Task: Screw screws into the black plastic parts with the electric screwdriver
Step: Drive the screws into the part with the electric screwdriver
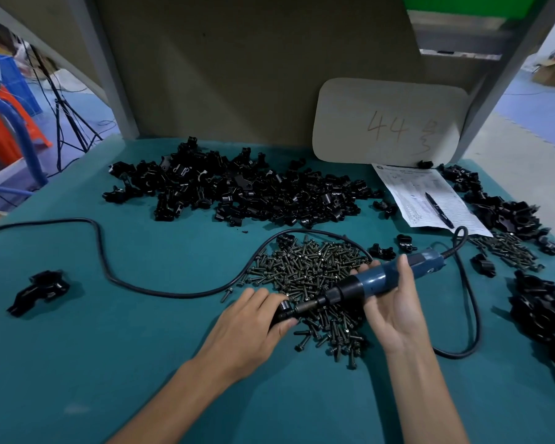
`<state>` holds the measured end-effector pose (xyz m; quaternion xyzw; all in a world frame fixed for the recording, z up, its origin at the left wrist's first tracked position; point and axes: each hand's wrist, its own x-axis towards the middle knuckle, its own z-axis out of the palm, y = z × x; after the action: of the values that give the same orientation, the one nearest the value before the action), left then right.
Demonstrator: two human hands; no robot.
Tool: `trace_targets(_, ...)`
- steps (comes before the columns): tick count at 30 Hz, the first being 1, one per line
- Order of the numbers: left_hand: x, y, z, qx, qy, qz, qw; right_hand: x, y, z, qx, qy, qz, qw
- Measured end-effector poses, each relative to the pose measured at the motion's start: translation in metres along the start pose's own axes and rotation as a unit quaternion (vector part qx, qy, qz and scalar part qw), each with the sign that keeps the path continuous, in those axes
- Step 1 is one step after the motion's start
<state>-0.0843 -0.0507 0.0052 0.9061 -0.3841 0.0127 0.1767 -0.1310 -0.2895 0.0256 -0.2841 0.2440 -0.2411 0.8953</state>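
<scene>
We saw the left hand [253,318] low on the green table [141,363], at the near edge of the pile of screws [311,270]. Its fingers and thumb were curled around one black plastic part [284,310], so most of the part was hidden. The right hand [394,309] gripped the blue body of the electric screwdriver [382,280], with the thumb over the top and the fingertips showing on the far side. The tool lay nearly flat above the screws, and its tip met the part in the left hand. We could not tell if a screw sat on the bit.

The black cable [109,270] of the tool ran in loops over the table. A large heap of black parts [237,187] lay behind the screws, and another heap [542,309] lay at the right edge. One single part [40,290] lay alone, far to the left. A paper sheet [410,193] with a pen [439,209] on it lay at the back right, below a card [388,123] marked 44.
</scene>
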Motion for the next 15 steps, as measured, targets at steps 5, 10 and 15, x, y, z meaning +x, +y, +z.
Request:
trace_targets(5,-0.0012,-0.0003,0.0013,0.001,0.002,-0.002,1.0,0.0017,0.0016,-0.0017,0.0,-0.004,0.005,1.0)
trace_targets(10,-0.0003,-0.0005,0.0011,-0.003,0.009,-0.003,1.0,0.0026,0.0015,-0.0023,0.0,-0.006,0.012,1.0)
trace_targets(15,-0.0005,-0.0002,0.0008,-0.001,0.009,-0.001,1.0,0.0023,0.0017,-0.0009,0.0,0.002,0.017,1.0)
